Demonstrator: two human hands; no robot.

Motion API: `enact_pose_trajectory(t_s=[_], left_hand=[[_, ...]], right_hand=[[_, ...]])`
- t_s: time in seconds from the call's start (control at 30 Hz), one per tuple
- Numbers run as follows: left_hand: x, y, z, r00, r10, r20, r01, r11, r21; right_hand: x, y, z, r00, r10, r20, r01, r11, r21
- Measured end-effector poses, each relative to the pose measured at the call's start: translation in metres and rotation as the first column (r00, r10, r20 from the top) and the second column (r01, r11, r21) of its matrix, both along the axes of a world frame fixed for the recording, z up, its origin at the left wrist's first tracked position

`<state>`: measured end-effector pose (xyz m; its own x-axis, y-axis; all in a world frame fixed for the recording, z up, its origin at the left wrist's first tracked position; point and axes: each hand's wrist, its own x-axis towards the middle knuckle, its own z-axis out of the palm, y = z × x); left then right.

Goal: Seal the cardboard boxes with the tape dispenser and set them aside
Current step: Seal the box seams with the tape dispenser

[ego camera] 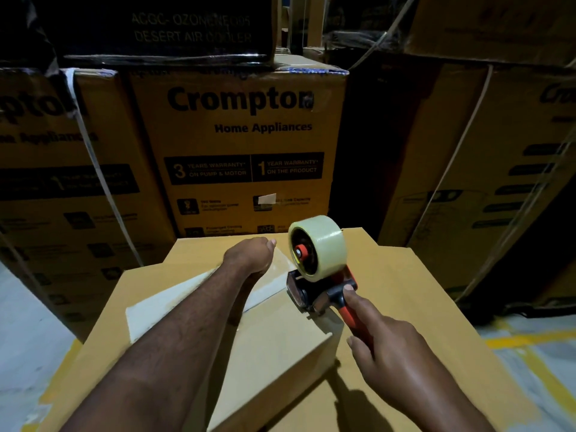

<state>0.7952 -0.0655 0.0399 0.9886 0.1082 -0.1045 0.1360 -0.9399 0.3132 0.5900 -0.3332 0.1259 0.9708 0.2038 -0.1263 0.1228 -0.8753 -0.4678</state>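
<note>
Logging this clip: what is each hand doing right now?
Left hand: rests on the box, fingers hidden, cannot tell.
Right hand: grips the dispenser.

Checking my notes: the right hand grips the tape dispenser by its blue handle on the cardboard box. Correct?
The handle is red, not blue. The head view shows the right hand gripping the tape dispenser by it on the cardboard box.

Carton (pixel 237 145) straight beyond the fingers (pixel 358 302): "Crompton", "Home Appliances". Its black panels read "3 YEARS WARRANTY* ON PUMP & MOTOR" and "1 YEAR WARRANTY* ON THE PRODUCT"; smaller print is illegible.
Dark box (pixel 187 26) above it: "DESERT AIR COOLER", code line faint.
Left carton (pixel 46 182), left of the fingers: partial "pto", "Appliances".
Right carton (pixel 514 151): "Cr", cut off.
</note>
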Motion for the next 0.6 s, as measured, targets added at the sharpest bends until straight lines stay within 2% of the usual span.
enact_pose_trajectory(t_s=[0.17,0.23,0.27,0.3,0.33,0.43,0.6], left_hand=[[-0.006,-0.010,0.002,1.000,0.009,-0.026,-0.009,1.000,-0.022],[-0.013,-0.022,0.008,0.995,0.004,0.100,-0.018,0.990,0.142],[-0.020,-0.031,0.014,0.980,-0.055,0.192,0.012,0.976,0.218],[-0.025,-0.041,0.017,0.957,-0.134,0.257,0.075,0.971,0.227],[-0.028,-0.051,0.018,0.942,-0.225,0.248,0.180,0.965,0.189],[-0.033,-0.065,0.001,0.877,-0.481,-0.003,0.479,0.872,0.105],[-0.027,-0.061,0.008,0.853,-0.508,-0.120,0.521,0.839,0.155]], right_hand=[[-0.019,-0.022,-0.002,0.999,-0.032,-0.026,0.032,0.999,-0.003],[-0.020,-0.023,-0.003,0.999,-0.038,-0.021,0.038,0.999,0.020],[-0.021,-0.024,-0.002,0.999,-0.036,-0.015,0.036,0.999,0.027],[-0.021,-0.024,0.000,0.999,-0.031,-0.006,0.031,0.999,0.028],[-0.021,-0.024,0.000,1.000,-0.027,0.003,0.027,0.999,0.027],[-0.020,-0.027,-0.004,1.000,-0.025,0.005,0.025,0.999,0.023],[-0.020,-0.030,-0.019,0.999,-0.044,0.012,0.043,0.996,0.073]])
